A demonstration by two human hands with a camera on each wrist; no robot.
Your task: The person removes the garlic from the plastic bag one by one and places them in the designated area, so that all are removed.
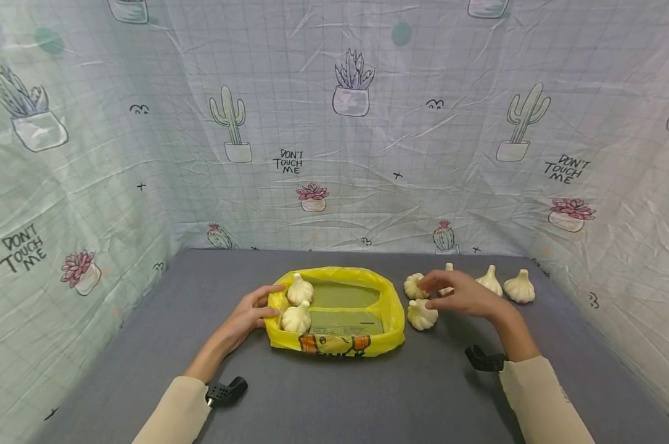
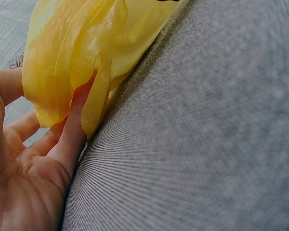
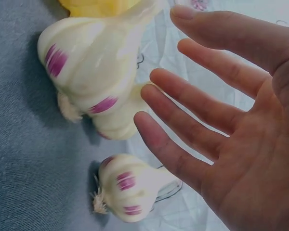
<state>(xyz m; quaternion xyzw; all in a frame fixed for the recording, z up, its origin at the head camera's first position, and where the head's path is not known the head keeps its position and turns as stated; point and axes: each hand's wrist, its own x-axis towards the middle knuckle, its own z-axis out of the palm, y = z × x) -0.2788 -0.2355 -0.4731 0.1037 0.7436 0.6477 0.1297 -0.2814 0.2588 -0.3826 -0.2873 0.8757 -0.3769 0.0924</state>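
Observation:
A yellow plastic bag [image 1: 392, 308] lies spread open like a shallow tray, with an orange and black print on its front. My left hand [image 1: 251, 314] holds its left edge; in the left wrist view the yellow plastic [image 2: 62, 62] covers part of the fingers. Two garlic bulbs, one behind [image 1: 300, 290] and one in front [image 1: 296, 317], sit inside at the left end. My right hand [image 1: 464, 296] hovers right of the bag, fingers spread and holding nothing. Closest to its fingertips are a near garlic bulb [image 1: 422, 315] and a farther garlic bulb [image 1: 414, 286].
Beyond the right hand stand more garlic bulbs: one partly hidden behind it [image 1: 449, 267], a second [image 1: 490, 281] and a third [image 1: 520, 287] farther right. A dark grey tabletop [image 1: 334, 394] carries everything. Patterned sheeting [image 1: 367, 142] hangs around the back and sides.

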